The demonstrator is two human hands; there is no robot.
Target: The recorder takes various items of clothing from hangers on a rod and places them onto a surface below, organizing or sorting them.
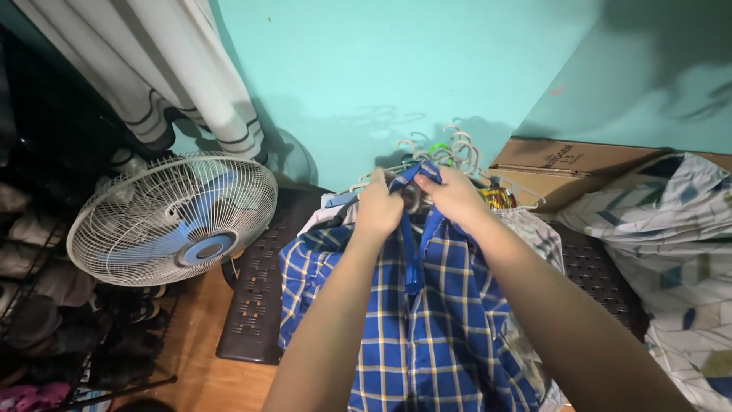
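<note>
Nearest the camera, two bare forearms rose from six o'clock toward the centre of the view. Beneath them a blue checked shirt with yellow and white lines lay spread, its body running down to six o'clock and its collar pointing to twelve. The left hand was clenched on the left side of the collar, and the right hand pinched the right side of the collar, both touching the cloth just above centre. Just past the fingers, at about one o'clock, a cluster of pale hangers showed its hooks. Under the clothes lay a dark perforated mat. At nine o'clock stood a white fan with blue blades. At three o'clock lay a patterned sheet, with a cardboard box behind it. Farthest off stood the turquoise wall, with a striped curtain at eleven o'clock.
</note>
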